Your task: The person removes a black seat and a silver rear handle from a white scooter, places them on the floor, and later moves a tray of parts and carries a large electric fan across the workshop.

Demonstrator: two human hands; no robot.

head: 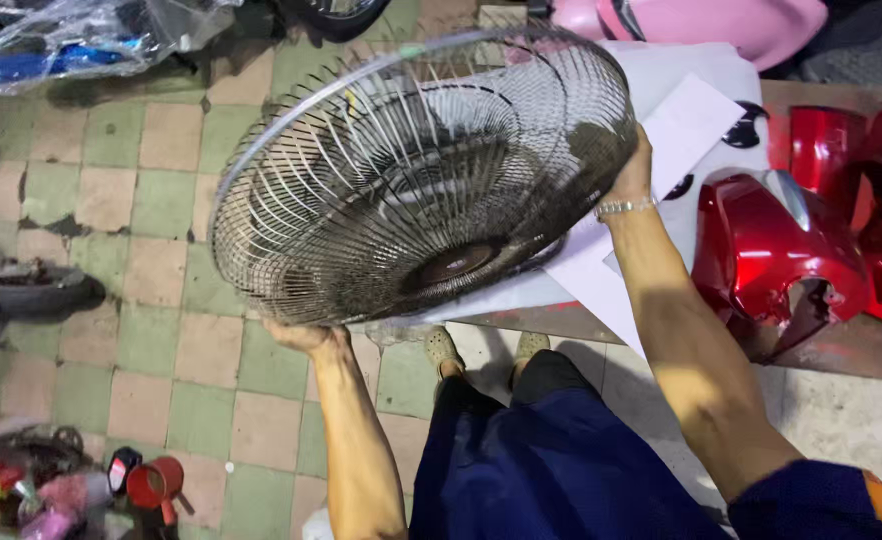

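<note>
A round wire fan guard (421,180), dusty and dark with a brown hub near its lower middle, is held up in the air in front of me. My left hand (306,338) grips its lower rim from beneath. My right hand (633,172), with a silver bracelet on the wrist, grips the rim at the right side. The guard is tilted, its hollow side facing me. It hangs over the edge of a bench covered with white paper (681,120).
Red glossy plastic body panels (771,250) lie on the bench to the right; a pink part (721,25) sits at the top. Green and tan floor tiles (151,340) spread left. Small red items (151,485) lie bottom left, a plastic-wrapped blue part (51,45) top left.
</note>
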